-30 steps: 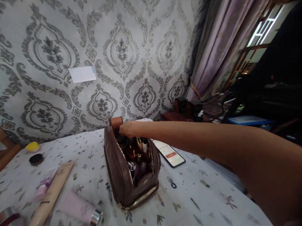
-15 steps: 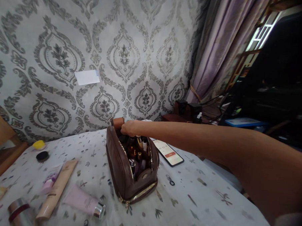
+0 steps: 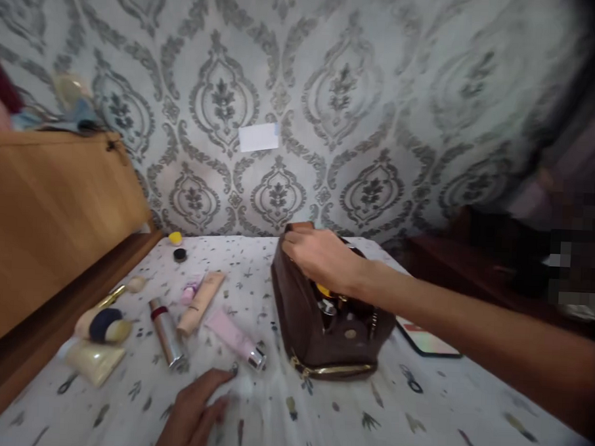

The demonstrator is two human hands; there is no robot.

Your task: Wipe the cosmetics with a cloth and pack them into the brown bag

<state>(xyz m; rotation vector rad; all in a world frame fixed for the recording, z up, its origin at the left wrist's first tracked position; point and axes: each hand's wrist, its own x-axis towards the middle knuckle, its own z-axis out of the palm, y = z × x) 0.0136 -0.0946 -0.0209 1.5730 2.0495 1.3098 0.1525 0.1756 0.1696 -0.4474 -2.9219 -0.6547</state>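
Patterned grey wallpaper (image 3: 284,71) backed the printed tablecloth (image 3: 338,425). Right of centre stood the brown bag (image 3: 298,321), unzipped, its zipper gold. The right hand (image 3: 325,257) bent over its far left rim; whether it pinched, I couldn't tell. The left hand (image 3: 193,412) hung nearer, fingers apart. Lettering on the beige tube (image 3: 202,303) was too blurred to read.

The desk (image 3: 338,425) is wearing a white patterned cloth (image 3: 254,254) and is carrying an open bag (image 3: 316,345). From the bag, a phone (image 3: 435,341) is lying at 3 o'clock. Toward 9 o'clock, a pink tube (image 3: 233,335), beige tube (image 3: 202,304), purple tube (image 3: 191,289), silver bottle (image 3: 167,335) and cream tube (image 3: 94,361) are lying. At 10 o'clock, a yellow lid (image 3: 175,238) is resting near a black lid (image 3: 180,255).
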